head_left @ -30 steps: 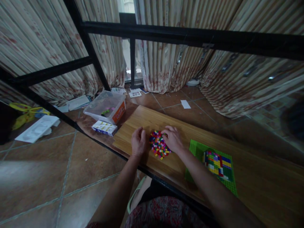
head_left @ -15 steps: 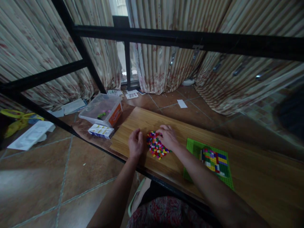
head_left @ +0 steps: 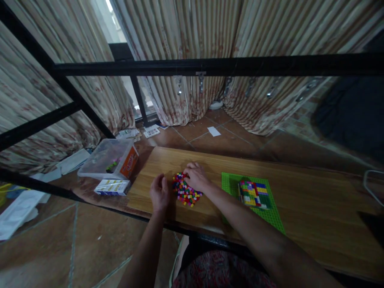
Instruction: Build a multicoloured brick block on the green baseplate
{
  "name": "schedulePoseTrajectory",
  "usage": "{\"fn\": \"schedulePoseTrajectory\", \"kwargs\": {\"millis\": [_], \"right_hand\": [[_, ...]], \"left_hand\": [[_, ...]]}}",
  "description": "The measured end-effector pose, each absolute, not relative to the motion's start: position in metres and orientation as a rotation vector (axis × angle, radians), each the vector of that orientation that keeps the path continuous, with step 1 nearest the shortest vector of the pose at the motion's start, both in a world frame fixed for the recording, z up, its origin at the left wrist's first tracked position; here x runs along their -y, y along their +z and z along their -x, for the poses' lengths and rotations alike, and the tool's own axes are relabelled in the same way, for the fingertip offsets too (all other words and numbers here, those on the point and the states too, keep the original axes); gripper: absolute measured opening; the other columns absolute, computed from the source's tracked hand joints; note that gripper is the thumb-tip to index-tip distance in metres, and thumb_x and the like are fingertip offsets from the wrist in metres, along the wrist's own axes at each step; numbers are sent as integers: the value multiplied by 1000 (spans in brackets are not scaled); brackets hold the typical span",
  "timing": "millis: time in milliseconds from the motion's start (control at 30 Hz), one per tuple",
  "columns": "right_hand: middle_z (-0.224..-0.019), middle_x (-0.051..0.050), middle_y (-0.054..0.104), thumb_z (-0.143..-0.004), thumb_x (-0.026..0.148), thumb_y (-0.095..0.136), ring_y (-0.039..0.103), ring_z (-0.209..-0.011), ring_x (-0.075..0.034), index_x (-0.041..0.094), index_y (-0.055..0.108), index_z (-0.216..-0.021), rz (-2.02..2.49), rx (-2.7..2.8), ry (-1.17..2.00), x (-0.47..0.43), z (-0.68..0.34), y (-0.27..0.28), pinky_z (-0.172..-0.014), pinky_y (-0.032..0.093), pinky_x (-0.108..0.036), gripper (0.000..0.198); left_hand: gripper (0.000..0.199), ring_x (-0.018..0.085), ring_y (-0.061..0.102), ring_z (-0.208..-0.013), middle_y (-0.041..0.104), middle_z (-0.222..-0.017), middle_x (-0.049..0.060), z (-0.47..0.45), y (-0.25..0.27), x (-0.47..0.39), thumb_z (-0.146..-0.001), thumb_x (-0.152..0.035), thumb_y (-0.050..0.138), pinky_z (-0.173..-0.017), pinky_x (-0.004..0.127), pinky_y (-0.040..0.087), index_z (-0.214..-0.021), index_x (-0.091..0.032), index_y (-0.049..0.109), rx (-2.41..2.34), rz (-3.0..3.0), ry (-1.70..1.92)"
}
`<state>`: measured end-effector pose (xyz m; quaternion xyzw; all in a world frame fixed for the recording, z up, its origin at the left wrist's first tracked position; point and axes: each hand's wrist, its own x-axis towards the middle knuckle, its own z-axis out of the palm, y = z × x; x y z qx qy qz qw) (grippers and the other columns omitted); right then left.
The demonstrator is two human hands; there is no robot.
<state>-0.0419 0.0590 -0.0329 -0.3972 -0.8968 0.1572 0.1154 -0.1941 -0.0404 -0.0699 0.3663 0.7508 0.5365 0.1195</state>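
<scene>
A pile of small bricks in many colours (head_left: 187, 194) lies on the wooden board between my two hands. My right hand (head_left: 196, 177) reaches over the pile's far right edge, fingers bent down among the bricks; its fingertips are hidden, so what they grip does not show. Left of the pile rests my left hand (head_left: 160, 193), loosely curled, thumb and fingers apart and no object visible in it. Under my right forearm's far side is a green baseplate (head_left: 232, 181), bearing a block of built-up bricks (head_left: 254, 194) in several colours.
The wooden board (head_left: 312, 200) runs far to the right. On its left stand a clear plastic box (head_left: 103, 160) with an orange label and a small white-and-blue carton (head_left: 112, 187). A black metal bar (head_left: 168, 68) crosses in front of the curtains (head_left: 192, 100). Paper (head_left: 214, 131) lies on the floor.
The camera view has swung to the right, so everything sits further left in the picture. My right hand stays at the bricks, fingers bent more downward; my left hand remains beside the pile.
</scene>
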Motion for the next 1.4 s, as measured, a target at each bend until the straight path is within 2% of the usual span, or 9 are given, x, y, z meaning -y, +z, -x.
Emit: {"fn": "schedulePoseTrajectory", "kwargs": {"millis": [267, 333, 433, 533, 667, 800, 1033, 1267, 1400], "right_hand": [[-98, -8, 65, -80, 24, 62, 53, -102, -23, 18, 65, -83, 1150, 2333, 472, -35, 39, -13, -91, 41, -36, 7], [-89, -6, 66, -80, 22, 62, 57, -91, -20, 19, 62, -82, 1137, 2200, 558, -20, 35, -7, -85, 43, -32, 4], [-73, 1, 66, -79, 15, 60, 58, -68, -13, 21, 60, -77, 1099, 2025, 834, 5, 24, -1, -66, 43, -23, 6], [-66, 4, 65, -76, 11, 60, 58, -60, -10, 20, 61, -72, 1053, 1848, 1055, 27, 3, 2, -57, 41, -20, 10], [-75, 1, 71, -79, 17, 61, 64, -67, -12, 21, 69, -84, 1099, 1644, 1138, 44, -42, 5, -61, 46, -21, 10], [-91, -2, 75, -82, 25, 60, 69, -81, -17, 25, 73, -93, 1206, 1505, 1051, 52, -96, -2, -74, 54, -29, 17], [-96, -6, 75, -84, 37, 60, 71, -84, -21, 24, 71, -100, 1408, 1246, 869, 56, -189, -29, -78, 58, -36, 24], [-102, -8, 74, -85, 37, 60, 70, -95, -22, 22, 70, -99, 1405, 1204, 712, 24, -222, -23, -86, 56, -36, 23], [-100, -7, 74, -87, 31, 56, 70, -93, -21, 21, 69, -100, 1494, 1374, 671, 1, -217, -22, -87, 54, -37, 21]], "left_hand": [[38, 22, 65, -101, 70, -106, 11, 197, -65, 41, -85, -41, 48, -93, 35, 50, -107, -16, 66, -2248, -1111, 1479], [38, 22, 65, -100, 70, -106, 11, 197, -63, 41, -85, -41, 48, -92, 35, 50, -107, -16, 67, -2276, -1126, 1459], [40, 22, 65, -99, 70, -107, 11, 199, -62, 40, -84, -43, 48, -90, 36, 51, -108, -16, 66, -2312, -1151, 1407], [43, 23, 65, -99, 70, -107, 12, 200, -61, 39, -83, -44, 47, -90, 37, 51, -109, -15, 66, -2313, -1168, 1384], [43, 24, 65, -97, 70, -106, 11, 199, -57, 39, -81, -46, 48, -89, 38, 51, -107, -16, 66, -2359, -1167, 1332], [42, 24, 65, -96, 70, -105, 11, 197, -51, 39, -81, -45, 49, -88, 38, 52, -107, -17, 66, -2390, -1154, 1271], [41, 26, 65, -97, 70, -106, 11, 197, -49, 38, -81, -46, 50, -87, 41, 51, -107, -20, 67, -2472, -1197, 1158], [41, 28, 64, -103, 69, -110, 12, 193, -42, 36, -81, -43, 50, -92, 44, 50, -109, -18, 67, -2477, -1190, 1090], [41, 29, 63, -105, 69, -112, 13, 191, -39, 36, -80, -42, 50, -93, 46, 49, -110, -18, 67, -2492, -1177, 1065]]}}
